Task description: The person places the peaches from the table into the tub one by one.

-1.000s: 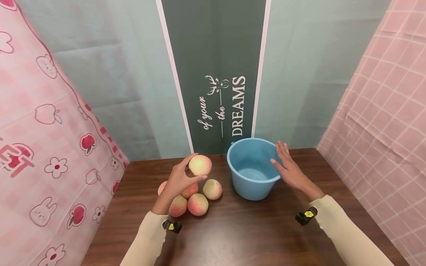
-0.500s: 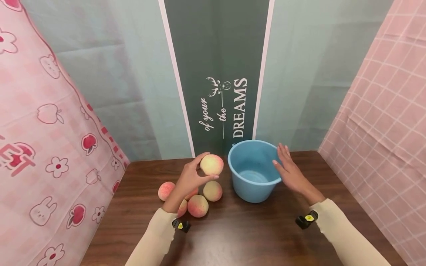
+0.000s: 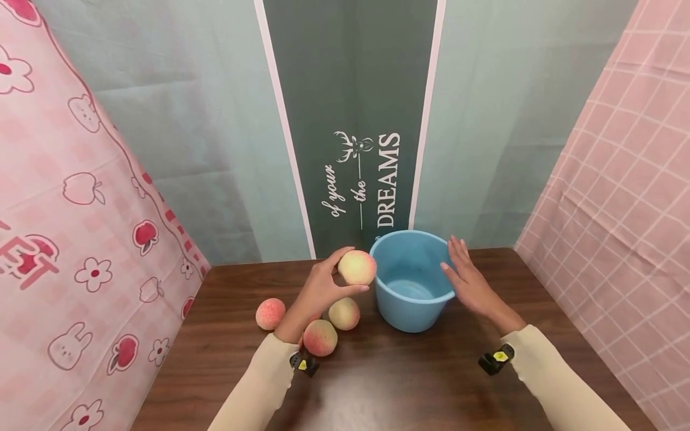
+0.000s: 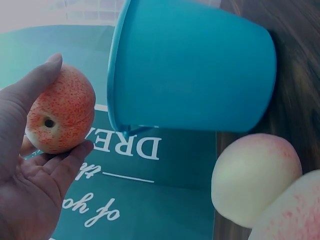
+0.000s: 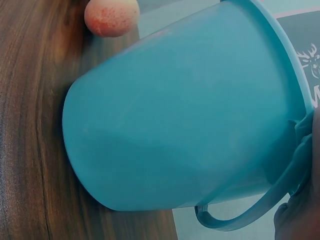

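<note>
My left hand (image 3: 321, 288) pinches a yellow-and-pink peach (image 3: 357, 267) between thumb and fingers, raised just left of the blue bucket (image 3: 412, 314). The left wrist view shows this peach's red-speckled side with a small dark hole, apart from the bucket's rim. My right hand (image 3: 470, 281) rests at the bucket's right rim, fingers straight, thumb over the edge. The bucket stands upright; no fruit shows inside it. Below my left hand lie a pale peach (image 3: 344, 314), a pink-green peach (image 3: 320, 338) and, farther left, a red peach (image 3: 271, 314). My left forearm partly hides more fruit.
A brown wooden table (image 3: 388, 383) carries everything. A green cloth (image 3: 353, 72) with printed words hangs behind it. Pink printed cloth (image 3: 102, 227) borders the left side, pink checked cloth (image 3: 620, 197) the right. The bucket's handle (image 5: 240, 220) hangs down on its right side.
My left hand has carried the held peach rightward, from above the other peaches to beside the bucket's left rim. My right hand has stayed at the bucket.
</note>
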Demonstrator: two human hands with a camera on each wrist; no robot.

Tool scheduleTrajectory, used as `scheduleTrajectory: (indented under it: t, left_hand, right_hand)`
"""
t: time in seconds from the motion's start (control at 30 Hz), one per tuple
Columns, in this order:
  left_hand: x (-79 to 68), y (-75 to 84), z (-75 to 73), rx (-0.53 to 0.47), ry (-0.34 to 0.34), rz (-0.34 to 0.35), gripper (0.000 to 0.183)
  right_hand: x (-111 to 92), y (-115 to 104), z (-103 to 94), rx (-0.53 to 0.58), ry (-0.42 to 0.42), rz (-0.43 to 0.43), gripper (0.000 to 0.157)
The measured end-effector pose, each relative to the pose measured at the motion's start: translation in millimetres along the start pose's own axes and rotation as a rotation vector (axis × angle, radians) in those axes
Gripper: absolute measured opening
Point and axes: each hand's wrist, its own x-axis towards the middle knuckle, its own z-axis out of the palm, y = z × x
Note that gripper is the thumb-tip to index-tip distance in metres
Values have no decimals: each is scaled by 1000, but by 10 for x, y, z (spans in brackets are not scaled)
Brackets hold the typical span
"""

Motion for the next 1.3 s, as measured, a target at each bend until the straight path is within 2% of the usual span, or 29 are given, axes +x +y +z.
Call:
scheduleTrajectory:
  t: [0.3, 0.63, 0.9, 1.17, 1.3]
  left_hand:
    - [139, 72, 153, 21, 1, 32, 84]
    - [264, 99, 304, -13, -12, 101, 83]
    - [273, 89, 375, -20, -27, 81, 86]
    - [354, 156, 485, -44, -33, 112, 82]
    - [347, 144, 536, -27, -35, 105, 81]
  right_hand:
    - [61, -21, -59, -13, -13, 7, 63]
    - [36, -68, -83, -8, -6, 22, 63]
    - [41, -88, -58, -23, -18, 30, 64]
    - [12, -76, -56, -32, 5, 12, 63]
    - [-21, -89, -18, -25, -7, 16, 63]
